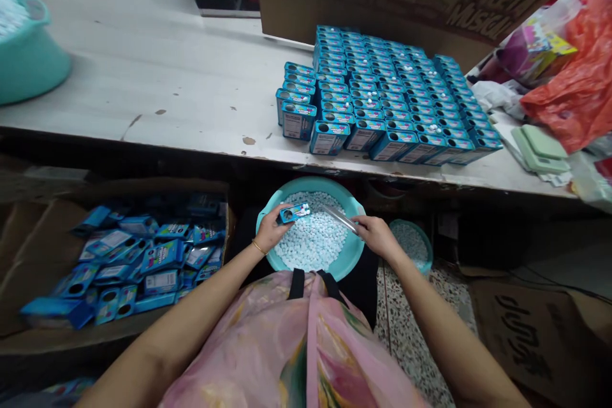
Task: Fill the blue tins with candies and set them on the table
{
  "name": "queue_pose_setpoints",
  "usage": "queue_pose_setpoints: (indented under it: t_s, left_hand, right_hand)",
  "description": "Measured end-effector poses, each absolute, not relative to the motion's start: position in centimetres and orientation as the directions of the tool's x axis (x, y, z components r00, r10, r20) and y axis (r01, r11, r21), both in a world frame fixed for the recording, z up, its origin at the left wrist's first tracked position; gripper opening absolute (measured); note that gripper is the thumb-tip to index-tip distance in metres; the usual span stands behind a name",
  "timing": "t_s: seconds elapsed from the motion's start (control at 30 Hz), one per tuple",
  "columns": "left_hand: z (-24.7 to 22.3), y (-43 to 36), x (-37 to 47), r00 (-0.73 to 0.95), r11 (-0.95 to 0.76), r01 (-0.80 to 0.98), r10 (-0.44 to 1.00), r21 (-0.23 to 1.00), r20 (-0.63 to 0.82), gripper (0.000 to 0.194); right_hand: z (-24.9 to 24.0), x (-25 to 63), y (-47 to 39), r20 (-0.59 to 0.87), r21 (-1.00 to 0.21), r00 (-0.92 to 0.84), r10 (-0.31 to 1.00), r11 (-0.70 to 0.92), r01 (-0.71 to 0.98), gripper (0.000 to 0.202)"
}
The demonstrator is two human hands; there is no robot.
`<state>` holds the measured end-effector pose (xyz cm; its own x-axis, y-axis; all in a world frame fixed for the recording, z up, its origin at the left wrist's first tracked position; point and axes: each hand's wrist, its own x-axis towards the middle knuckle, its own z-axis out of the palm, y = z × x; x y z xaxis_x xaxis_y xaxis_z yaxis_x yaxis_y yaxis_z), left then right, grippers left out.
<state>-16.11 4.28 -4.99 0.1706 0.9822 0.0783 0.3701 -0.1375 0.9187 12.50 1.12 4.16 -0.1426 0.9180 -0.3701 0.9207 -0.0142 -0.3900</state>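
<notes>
My left hand (271, 229) is closed around a small blue box (294, 212) with a dark round opening and a few white pellets on its top. It holds the box over the left side of a turquoise basin (354, 261). Small white and pale blue pellets (315, 239) fill much of the basin, which rests at my lap. In my right hand (375, 234), at the basin's right rim, is the end of a metal scoop (340, 218). The scoop's far end points toward the box and lies low over the pellets.
Rows of blue boxes (387, 95) stand on the white table (191, 102) before a large carton (363, 0). At my left an open carton (29, 248) holds loose blue boxes. Other tubs of pellets are a turquoise one (33, 64) and a smaller one (427, 261). A green scale (540, 146) sits right.
</notes>
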Motion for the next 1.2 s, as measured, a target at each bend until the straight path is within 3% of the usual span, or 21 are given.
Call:
queue_pose_setpoints:
  t_s: [0.1, 0.17, 0.33, 0.57, 0.77, 0.9, 1.03, 1.2]
  left_hand:
    - [-4.3, 3.9, -16.6, 0.160, -0.139, 0.368, 0.983, 0.919, 0.085, 0.041]
    - [-4.0, 3.7, -16.9, 0.140, -0.132, 0.381, 0.987, 0.915, 0.084, 0.043]
    - [-3.9, 3.2, -17.4, 0.067, -0.088, 0.408, 0.996, 0.909, 0.066, 0.045]
    - [-4.4, 3.2, -17.5, 0.054, -0.057, 0.416, 0.998, 0.908, 0.037, 0.046]
    - [-4.6, 3.7, -17.1, 0.030, -0.044, 0.417, 0.999, 0.908, 0.035, 0.047]
    - [-5.1, 4.0, -16.7, 0.046, -0.072, 0.437, 0.997, 0.897, 0.057, 0.045]
    - [-5.5, 4.0, -16.3, 0.122, -0.175, 0.475, 0.984, 0.863, 0.132, 0.040]
    - [-5.7, 3.8, -16.1, 0.180, -0.238, 0.478, 0.969, 0.846, 0.171, 0.038]
  right_hand:
    - [-1.1, 10.3, 1.2, -0.458, -0.212, -0.053, 0.887, -0.051, 0.976, 0.039]
    - [-3.6, 7.5, 1.0, -0.516, -0.163, -0.086, 0.852, 0.001, 0.987, 0.040]
    - [-5.9, 3.0, -0.8, -0.572, -0.278, -0.234, 0.787, 0.082, 0.957, 0.034]
    - [-6.9, 5.9, -0.7, -0.616, -0.436, -0.338, 0.711, 0.048, 0.898, 0.035]
    - [-2.9, 8.6, 0.2, -0.555, -0.680, -0.385, 0.737, -0.136, 0.720, 0.034]
    - [1.3, 9.2, 1.5, -0.513, -0.725, -0.401, 0.759, -0.134, 0.675, 0.035]
    - [5.1, 8.2, 3.4, -0.450, -0.685, -0.450, 0.771, 0.025, 0.728, 0.028]
    - [8.4, 5.9, 5.4, -0.473, -0.470, -0.458, 0.753, 0.225, 0.854, 0.023]
